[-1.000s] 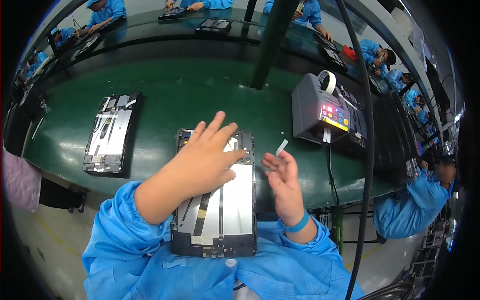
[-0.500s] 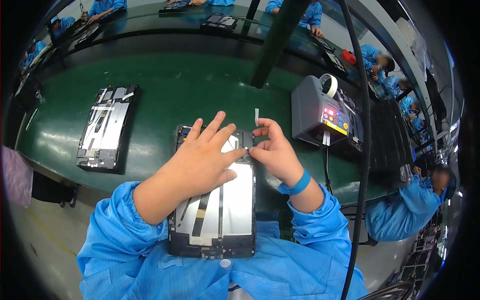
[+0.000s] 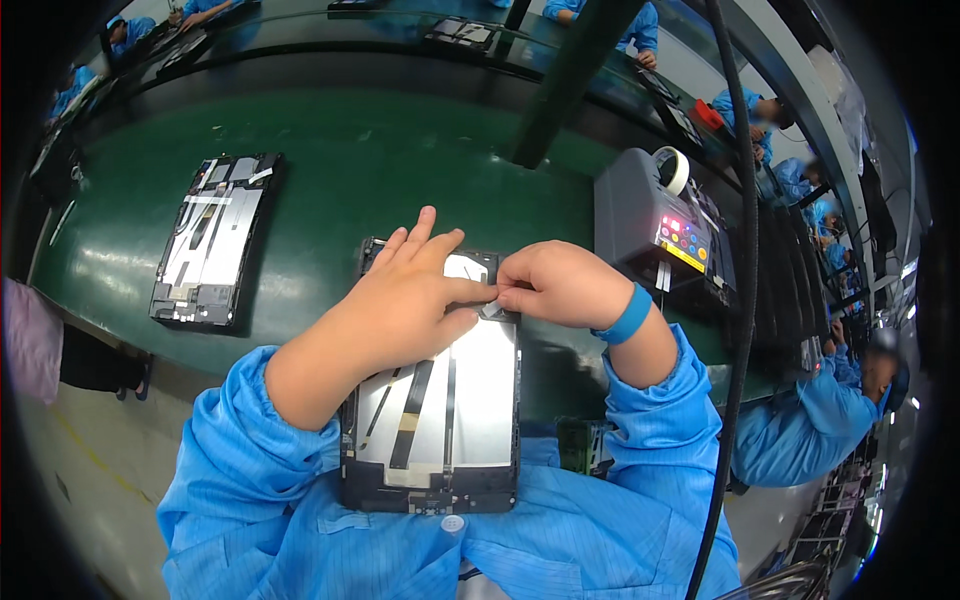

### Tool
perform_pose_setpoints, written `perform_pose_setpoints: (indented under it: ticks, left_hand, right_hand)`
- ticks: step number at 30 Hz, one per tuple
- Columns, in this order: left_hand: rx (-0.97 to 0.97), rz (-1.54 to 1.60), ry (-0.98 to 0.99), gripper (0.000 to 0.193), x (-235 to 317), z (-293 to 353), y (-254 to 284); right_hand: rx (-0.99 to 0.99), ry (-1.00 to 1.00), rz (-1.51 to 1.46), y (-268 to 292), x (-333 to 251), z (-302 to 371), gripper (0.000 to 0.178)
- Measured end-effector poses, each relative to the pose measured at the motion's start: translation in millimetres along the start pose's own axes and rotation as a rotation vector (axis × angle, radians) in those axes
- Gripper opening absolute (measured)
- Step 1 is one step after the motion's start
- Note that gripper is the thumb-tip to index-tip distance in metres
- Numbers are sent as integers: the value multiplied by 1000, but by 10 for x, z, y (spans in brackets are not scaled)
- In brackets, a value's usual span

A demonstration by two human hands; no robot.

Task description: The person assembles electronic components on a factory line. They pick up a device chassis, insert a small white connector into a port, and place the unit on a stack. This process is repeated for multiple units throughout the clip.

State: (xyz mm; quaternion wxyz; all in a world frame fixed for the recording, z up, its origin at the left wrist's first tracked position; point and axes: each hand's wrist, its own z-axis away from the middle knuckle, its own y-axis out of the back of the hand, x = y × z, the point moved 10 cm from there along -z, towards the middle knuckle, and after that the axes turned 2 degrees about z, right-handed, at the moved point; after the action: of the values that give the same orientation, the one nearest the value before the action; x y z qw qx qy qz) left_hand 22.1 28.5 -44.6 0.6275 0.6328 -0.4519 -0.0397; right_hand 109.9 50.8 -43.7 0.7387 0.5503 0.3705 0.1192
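Observation:
An opened tablet-like device, with a silvery plate and black edges, lies upright in front of me, its near end against my smock. Across its upper part stretches my left hand, fingers spread, the index finger and thumb reaching toward the upper right corner. There my right hand, with a blue wristband, has thumb and finger pinched on a short pale strip of tape. The strip lies against the device between both hands. Part of it is hidden by the fingers.
A second opened device lies on the green table at left. At right stands a grey tape dispenser with a roll of tape. A black cable hangs before it. Co-workers in blue sit beyond and at right.
The tape strip that stuck up from my right index finger is now down at the device's upper right. My right hand has turned inward, its fingers folded. My left hand stays spread.

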Motion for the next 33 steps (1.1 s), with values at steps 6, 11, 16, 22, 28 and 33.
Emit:
perform_pose_setpoints:
  ticks: [6, 11, 16, 22, 28, 33]
  left_hand:
    - [-1, 64, 128, 26, -64, -85, -6]
    - [55, 9, 223, 20, -106, -141, -26]
    - [86, 34, 229, 14, -115, -160, -24]
    - [6, 106, 251, 18, -132, -195, -52]
    - [51, 90, 253, 18, -152, -171, -29]
    - [214, -5, 36, 46, 45, 150, 327]
  right_hand:
    - [14, -26, -34, -1, 37, -1, 14]
    - [-13, -143, -79, -27, 117, -9, 17]
    - [19, -327, -19, 35, 249, 44, 24]
    - [103, -448, -841, -266, 553, 274, 25]
    - [298, -477, -1175, -543, 656, 284, 23]
    - [583, -437, -1181, -597, 646, 554, 17]
